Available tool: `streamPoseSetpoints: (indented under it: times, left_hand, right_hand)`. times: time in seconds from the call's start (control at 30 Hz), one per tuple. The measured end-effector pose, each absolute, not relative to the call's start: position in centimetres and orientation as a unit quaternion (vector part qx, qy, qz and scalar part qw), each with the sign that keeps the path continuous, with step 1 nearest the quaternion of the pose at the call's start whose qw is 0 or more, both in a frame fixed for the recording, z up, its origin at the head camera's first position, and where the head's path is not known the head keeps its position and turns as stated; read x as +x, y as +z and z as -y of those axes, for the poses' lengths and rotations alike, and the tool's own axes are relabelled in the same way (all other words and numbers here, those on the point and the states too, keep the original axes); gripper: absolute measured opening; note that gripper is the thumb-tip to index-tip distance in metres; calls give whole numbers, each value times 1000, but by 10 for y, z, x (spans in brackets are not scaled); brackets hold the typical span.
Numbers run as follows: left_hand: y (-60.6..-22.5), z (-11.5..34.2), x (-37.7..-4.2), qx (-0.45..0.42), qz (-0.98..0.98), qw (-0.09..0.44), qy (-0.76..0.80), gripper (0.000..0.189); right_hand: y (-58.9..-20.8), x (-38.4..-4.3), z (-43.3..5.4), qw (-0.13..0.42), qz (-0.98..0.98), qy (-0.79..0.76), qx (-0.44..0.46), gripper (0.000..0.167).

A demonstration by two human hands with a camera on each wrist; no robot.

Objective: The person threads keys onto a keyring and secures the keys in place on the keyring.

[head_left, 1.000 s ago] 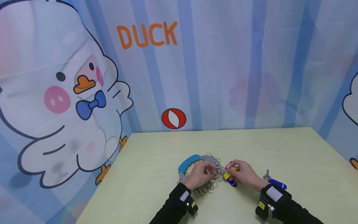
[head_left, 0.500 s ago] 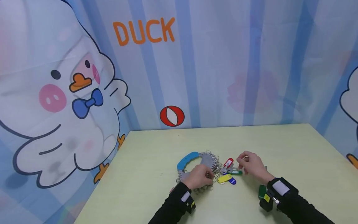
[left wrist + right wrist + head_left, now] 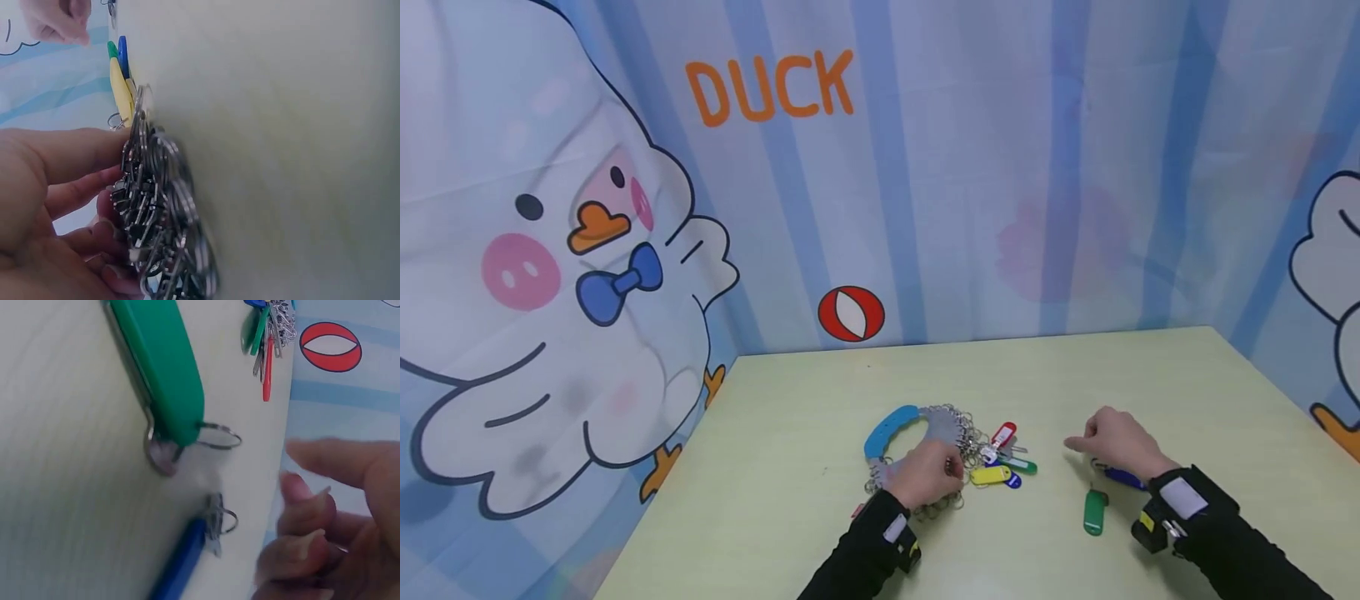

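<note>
A yellow tag (image 3: 991, 475), a red tag (image 3: 1003, 434), a green tag (image 3: 1019, 465) and a blue tag (image 3: 1013, 482) are lying bunched at the right of the hoop (image 3: 889, 431), between the hands. The left hand (image 3: 927, 475) is reaching over the hoop's near part, its fingers curling against the metal rings (image 3: 178, 194) and gripping them. The right hand (image 3: 1122, 440) is hovering well apart from the hoop, its fingers loosely bending and gripping nothing. A loose green tag (image 3: 1095, 512) and a loose blue tag (image 3: 1125, 478) are lying on its near side.

A stretch of table (image 3: 1052, 404) is separating the bunch from the loose tags; the far edge is running along the backdrop (image 3: 962, 208), well beyond both hands.

The left hand is hiding part of the hoop. The left sleeve (image 3: 865, 554) is covering most of a pink item (image 3: 857, 510). In the right wrist view, both loose tags are running out of frame, and a key (image 3: 161, 456) is blurring.
</note>
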State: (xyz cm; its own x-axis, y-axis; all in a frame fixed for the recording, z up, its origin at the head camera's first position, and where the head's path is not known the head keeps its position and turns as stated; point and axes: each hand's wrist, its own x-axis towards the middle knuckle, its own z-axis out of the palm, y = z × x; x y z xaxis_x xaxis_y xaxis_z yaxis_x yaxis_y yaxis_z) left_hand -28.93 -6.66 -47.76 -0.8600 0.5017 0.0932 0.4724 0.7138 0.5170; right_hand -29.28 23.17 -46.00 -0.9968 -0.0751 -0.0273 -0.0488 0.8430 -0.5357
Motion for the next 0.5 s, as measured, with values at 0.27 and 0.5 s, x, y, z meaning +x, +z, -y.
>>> streamPoseSetpoints:
  times: [0.27, 0.5]
  left_hand:
    - [-478, 70, -290, 258, -917, 31, 303, 6]
    - [-479, 70, -290, 252, -919, 41, 300, 5]
  right_hand:
    - [-446, -279, -228, 103, -978, -173, -59, 34]
    - [-448, -280, -220, 155, -959, -218, -94, 14]
